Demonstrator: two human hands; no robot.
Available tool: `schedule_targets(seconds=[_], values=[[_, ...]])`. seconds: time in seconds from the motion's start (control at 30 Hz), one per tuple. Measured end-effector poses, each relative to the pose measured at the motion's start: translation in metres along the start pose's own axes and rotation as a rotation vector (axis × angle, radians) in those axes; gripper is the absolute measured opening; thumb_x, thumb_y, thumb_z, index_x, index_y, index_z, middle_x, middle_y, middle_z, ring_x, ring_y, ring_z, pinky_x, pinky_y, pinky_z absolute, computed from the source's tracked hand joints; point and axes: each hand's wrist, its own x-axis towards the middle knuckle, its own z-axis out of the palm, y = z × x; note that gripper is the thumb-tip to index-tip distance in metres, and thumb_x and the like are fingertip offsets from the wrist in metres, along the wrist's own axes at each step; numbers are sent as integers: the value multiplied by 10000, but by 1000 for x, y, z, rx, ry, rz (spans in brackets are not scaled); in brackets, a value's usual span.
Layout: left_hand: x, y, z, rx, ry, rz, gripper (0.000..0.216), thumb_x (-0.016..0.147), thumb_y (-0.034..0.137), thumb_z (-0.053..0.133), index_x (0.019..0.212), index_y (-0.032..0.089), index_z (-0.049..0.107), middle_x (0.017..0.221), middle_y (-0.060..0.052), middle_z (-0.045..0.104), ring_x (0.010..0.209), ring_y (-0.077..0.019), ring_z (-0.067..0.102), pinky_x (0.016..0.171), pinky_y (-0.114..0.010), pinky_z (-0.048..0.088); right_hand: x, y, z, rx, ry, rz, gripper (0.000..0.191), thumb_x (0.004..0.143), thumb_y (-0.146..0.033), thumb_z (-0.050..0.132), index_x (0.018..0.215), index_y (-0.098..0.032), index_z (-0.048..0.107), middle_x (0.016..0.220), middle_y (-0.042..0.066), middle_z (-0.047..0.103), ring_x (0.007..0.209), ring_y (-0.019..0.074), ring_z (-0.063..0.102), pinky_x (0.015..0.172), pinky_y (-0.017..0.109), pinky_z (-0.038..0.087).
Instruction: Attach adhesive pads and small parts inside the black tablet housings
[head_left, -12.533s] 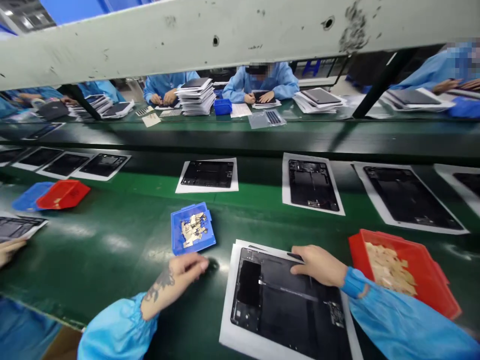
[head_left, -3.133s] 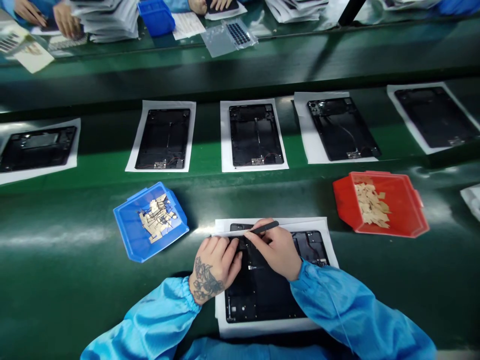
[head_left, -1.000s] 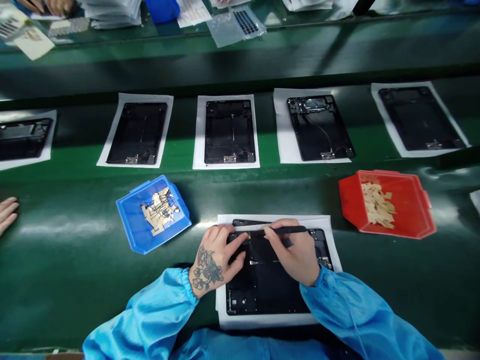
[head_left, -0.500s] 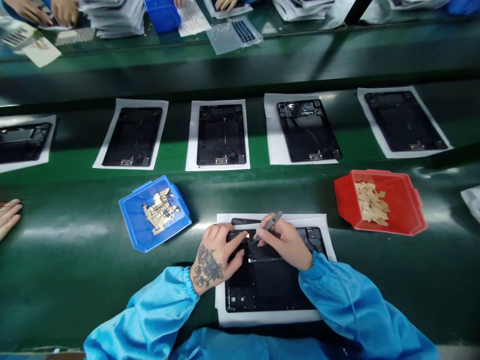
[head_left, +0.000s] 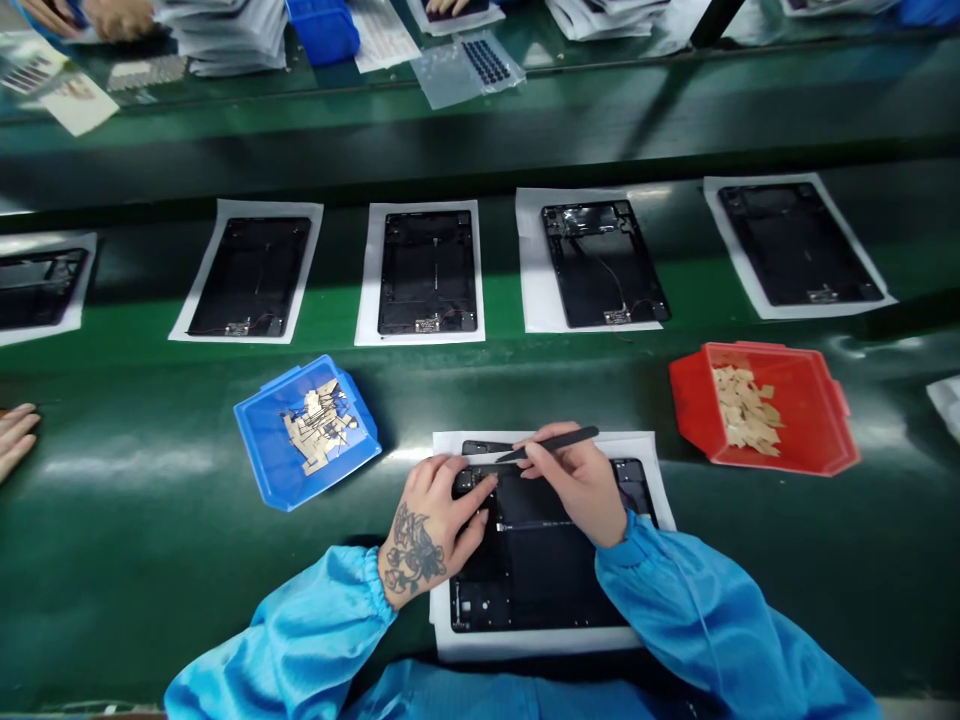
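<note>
A black tablet housing (head_left: pixel 555 585) lies on white paper sheets (head_left: pixel 480 645) in front of me. My left hand (head_left: pixel 431 530), tattooed on its back, rests over the housing's upper left part, index finger and thumb stretched out on it and holding nothing. Dark tweezers (head_left: pixel 562 440) are pinched in my right hand (head_left: pixel 581 485). Their tip points left, just above the left index fingertip, near the housing's top edge; whether it touches anything is too small to tell. Behind that edge, a narrow black part (head_left: pixel 486 447) shows on the paper.
A blue bin (head_left: pixel 262 450) with small beige pieces stands at left, a red bin (head_left: pixel 814 420) with beige pieces at right. Beyond them, several tablet housings (head_left: pixel 427 275) lie on paper along a green belt (head_left: pixel 502 290). Another person's hand (head_left: pixel 15 440) shows at far left.
The tweezers have swung from a steep slant to a nearly level one, their tip now nearer the housing's top edge. Housings on the belt have shifted left. My left hand has stayed almost still.
</note>
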Motion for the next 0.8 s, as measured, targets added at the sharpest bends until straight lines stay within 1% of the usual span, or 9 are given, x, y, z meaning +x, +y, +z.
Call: schedule_targets(seconds=[0.1, 0.17, 0.23, 0.4, 0.5, 0.57, 0.63, 0.73, 0.8], values=[[-1, 1, -1, -9, -3, -10, 395, 824, 269, 527, 1215, 249, 583, 1188, -129, 465, 1102, -303, 424, 914, -496, 403, -6, -2, 4, -133, -108, -117, 141, 846, -312, 617, 921, -193, 627, 924, 61, 697, 800, 183, 688, 706, 319, 590], [0, 3, -1, -17, -12, -20, 381, 823, 268, 526, 1198, 244, 591, 1188, -127, 468, 1100, -301, 427, 909, -490, 405, -9, -2, 7, -185, -141, -224, 77, 843, -257, 622, 896, -207, 647, 932, 56, 710, 876, 192, 683, 789, 344, 573], [1, 6, -2, -27, -15, -25, 368, 824, 267, 523, 1184, 243, 597, 1181, -123, 475, 1094, -298, 431, 901, -483, 408, -11, -1, 8, -188, -158, -304, 44, 841, -219, 623, 880, -216, 644, 937, 47, 721, 906, 190, 681, 843, 358, 556], [2, 9, -3, -36, -29, -36, 358, 826, 271, 519, 1174, 241, 599, 1171, -119, 487, 1089, -296, 435, 898, -476, 406, -11, 2, 6, -204, -174, -409, 89, 833, -156, 628, 889, -224, 644, 976, 30, 723, 924, 177, 682, 857, 345, 552], [0, 5, -5, -45, -29, -36, 333, 825, 277, 520, 1141, 231, 614, 1172, -120, 485, 1087, -298, 436, 896, -476, 406, -12, 1, 8, -229, -224, -471, 128, 828, -131, 626, 915, -223, 651, 1010, 34, 718, 950, 180, 675, 862, 347, 550], [-3, 1, -7, -54, -30, -36, 324, 825, 277, 522, 1131, 225, 618, 1175, -121, 481, 1089, -298, 434, 904, -479, 400, -13, -1, 14, -250, -240, -492, 126, 829, -133, 626, 916, -220, 653, 1010, 36, 718, 945, 179, 676, 855, 345, 552], [-6, -3, -9, -63, -29, -33, 335, 824, 271, 525, 1145, 228, 611, 1181, -120, 478, 1094, -297, 432, 913, -482, 394, -14, -3, 22, -263, -212, -479, 104, 833, -147, 623, 903, -219, 652, 991, 35, 722, 930, 177, 679, 852, 344, 553], [-10, -6, -15, -83, -28, -28, 362, 813, 286, 546, 1166, 232, 601, 1192, -123, 474, 1103, -302, 430, 919, -494, 391, -14, -8, 28, -268, -180, -416, 62, 840, -182, 621, 883, -218, 648, 973, 38, 724, 919, 182, 680, 859, 354, 549], [-10, -7, -21, -115, -31, -20, 400, 800, 333, 575, 1184, 225, 591, 1207, -128, 471, 1114, -308, 431, 924, -503, 393, -15, -15, 24, -262, -163, -348, 48, 837, -215, 631, 882, -218, 647, 950, 40, 724, 903, 188, 681, 854, 356, 550]])
